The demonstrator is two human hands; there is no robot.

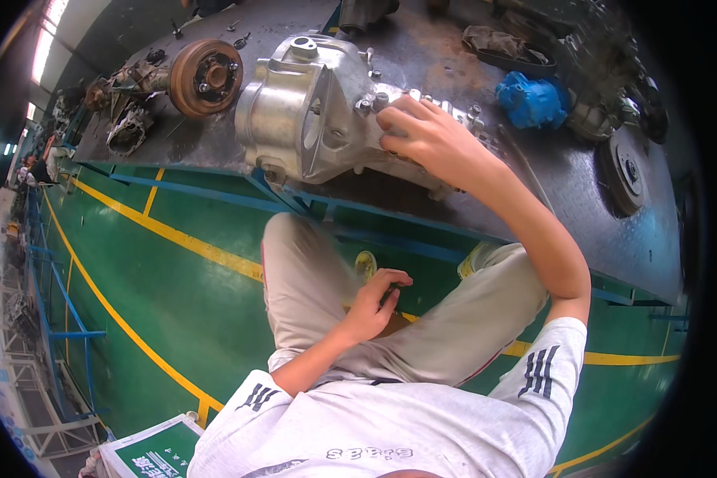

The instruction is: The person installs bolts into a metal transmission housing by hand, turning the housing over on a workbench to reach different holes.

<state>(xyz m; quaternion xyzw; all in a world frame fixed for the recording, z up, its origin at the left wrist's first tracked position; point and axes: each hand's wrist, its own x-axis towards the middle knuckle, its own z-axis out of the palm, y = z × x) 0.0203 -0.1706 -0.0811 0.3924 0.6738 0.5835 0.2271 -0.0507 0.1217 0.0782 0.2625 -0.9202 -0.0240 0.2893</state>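
Observation:
A silver cast-metal gearbox housing [283,119] lies on its side on the metal workbench [199,147], its wide bell-shaped end to the left. My right hand [426,135] is on the narrower part of the housing, fingers bent down among the bolts on its upper side. Its fingertips are partly hidden, and whatever they pinch cannot be made out. Just left of these fingers a bolt head [381,100] sticks up. Over my lap, below the bench edge, hovers my left hand [374,307], loosely curved with thumb and fingers apart, holding nothing.
A rusty brake drum [205,78] on an axle stands at the bench's left. To the right are a blue-painted casting [531,101], a grey disc-shaped part [621,174] and a thin rod [524,163]. A dirty rag [498,40] lies farther back. Blue frame bars [358,211] run under the bench.

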